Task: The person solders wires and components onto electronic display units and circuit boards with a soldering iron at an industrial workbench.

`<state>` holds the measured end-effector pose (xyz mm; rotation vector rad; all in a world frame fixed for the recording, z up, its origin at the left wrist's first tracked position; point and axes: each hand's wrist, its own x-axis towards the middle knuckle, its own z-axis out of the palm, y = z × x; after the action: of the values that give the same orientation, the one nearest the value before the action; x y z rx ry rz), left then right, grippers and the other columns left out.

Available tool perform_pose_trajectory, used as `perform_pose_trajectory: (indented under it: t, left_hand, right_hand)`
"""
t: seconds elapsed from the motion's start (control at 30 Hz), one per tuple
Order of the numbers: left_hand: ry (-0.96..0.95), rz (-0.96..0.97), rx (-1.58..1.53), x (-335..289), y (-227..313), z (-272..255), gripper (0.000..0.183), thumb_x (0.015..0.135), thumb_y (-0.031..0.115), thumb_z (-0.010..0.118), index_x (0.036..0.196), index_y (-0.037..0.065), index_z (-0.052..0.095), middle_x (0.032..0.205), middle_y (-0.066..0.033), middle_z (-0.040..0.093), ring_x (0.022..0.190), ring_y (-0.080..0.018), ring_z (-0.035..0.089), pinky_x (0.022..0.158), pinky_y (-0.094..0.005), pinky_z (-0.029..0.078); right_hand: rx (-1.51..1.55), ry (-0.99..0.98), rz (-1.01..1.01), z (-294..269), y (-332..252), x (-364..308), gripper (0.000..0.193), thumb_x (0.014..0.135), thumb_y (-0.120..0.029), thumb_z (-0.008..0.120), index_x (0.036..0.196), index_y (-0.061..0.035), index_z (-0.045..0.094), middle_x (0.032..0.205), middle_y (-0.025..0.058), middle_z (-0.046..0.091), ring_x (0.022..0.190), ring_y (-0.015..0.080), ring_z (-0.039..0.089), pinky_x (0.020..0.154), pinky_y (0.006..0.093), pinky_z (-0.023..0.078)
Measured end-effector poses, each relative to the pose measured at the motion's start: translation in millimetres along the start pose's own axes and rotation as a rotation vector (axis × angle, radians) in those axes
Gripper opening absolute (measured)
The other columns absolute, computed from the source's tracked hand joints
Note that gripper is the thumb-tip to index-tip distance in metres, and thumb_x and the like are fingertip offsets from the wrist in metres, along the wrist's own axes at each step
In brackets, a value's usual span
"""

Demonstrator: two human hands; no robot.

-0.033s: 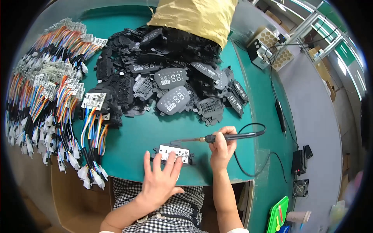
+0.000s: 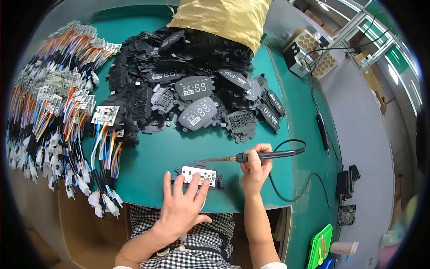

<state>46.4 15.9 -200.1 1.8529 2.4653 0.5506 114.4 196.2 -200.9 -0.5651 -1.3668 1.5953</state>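
My left hand [image 2: 182, 208] lies with fingers spread, their tips pressing on a small white circuit board [image 2: 191, 170]. The board sits on a dark plastic housing [image 2: 219, 180], whose edges stick out around it, near the front of the green bench. A soldering iron [image 2: 277, 155] is gripped in my right hand [image 2: 256, 172], just right of the board. Its metal shaft points left, and the tip hangs at the board's far edge; whether it touches anything I cannot tell. A black cord loops from the handle's end.
Several black display panels [image 2: 198, 114] are heaped at the back, below a yellow sack [image 2: 219, 20]. Bundles of coloured wires [image 2: 105, 150] with white boards and plugs cover the left. On the right are a second pen-like tool [image 2: 323, 132], a small fan [image 2: 346, 216] and a green tray [image 2: 319, 246].
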Motion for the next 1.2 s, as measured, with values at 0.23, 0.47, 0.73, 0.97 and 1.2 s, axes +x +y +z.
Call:
perform_pose_trajectory:
  t: [0.23,0.47,0.73,0.97,1.2]
  left_hand:
    - [0.383,-0.045,-0.29,12,-33,16,0.023,0.073,0.006,0.063,0.093,0.003,0.051,0.098,-0.0149,0.056,0.082,-0.0321,0.057,0.081,-0.0411,0.047]
    - [0.437,-0.243,-0.471,10,-31,17,0.025,0.072,-0.009,0.058,0.09,0.002,0.045,0.09,-0.0123,0.055,0.071,-0.0289,0.059,0.058,-0.035,0.048]
    - [0.405,-0.29,-0.508,8,-31,17,0.032,0.07,-0.013,0.059,0.095,0.0,0.045,0.09,-0.0143,0.056,0.077,-0.0241,0.064,0.064,-0.0323,0.049]
    - [0.42,-0.29,-0.502,8,-31,16,0.032,0.07,-0.013,0.058,0.096,0.0,0.045,0.089,-0.0143,0.056,0.076,-0.0243,0.064,0.063,-0.0331,0.049]
    - [0.414,-0.295,-0.512,8,-30,17,0.031,0.07,-0.012,0.058,0.096,0.001,0.045,0.088,-0.0139,0.056,0.075,-0.0246,0.063,0.062,-0.0336,0.049]
  right_hand:
    - [-0.097,-0.067,0.014,-9,4,-1,0.016,0.081,-0.012,0.058,0.084,-0.0067,0.043,0.067,-0.0033,0.042,0.056,0.0032,0.037,0.05,0.018,0.031]
    - [-0.173,-0.312,0.096,2,4,-10,0.018,0.078,-0.011,0.061,0.083,-0.0043,0.045,0.068,-0.0042,0.044,0.058,0.0024,0.039,0.051,0.0183,0.032]
    - [-0.229,-0.374,0.12,7,7,-11,0.02,0.078,-0.013,0.062,0.086,-0.0055,0.045,0.07,-0.0042,0.043,0.059,0.0019,0.037,0.051,0.017,0.03]
    - [-0.236,-0.369,0.14,6,8,-11,0.021,0.077,-0.014,0.062,0.086,-0.0055,0.045,0.071,-0.0045,0.044,0.059,0.0018,0.038,0.052,0.0165,0.031]
    - [-0.225,-0.361,0.169,5,8,-10,0.02,0.079,-0.015,0.061,0.086,-0.0057,0.044,0.069,-0.0039,0.045,0.057,0.0018,0.038,0.05,0.0164,0.03]
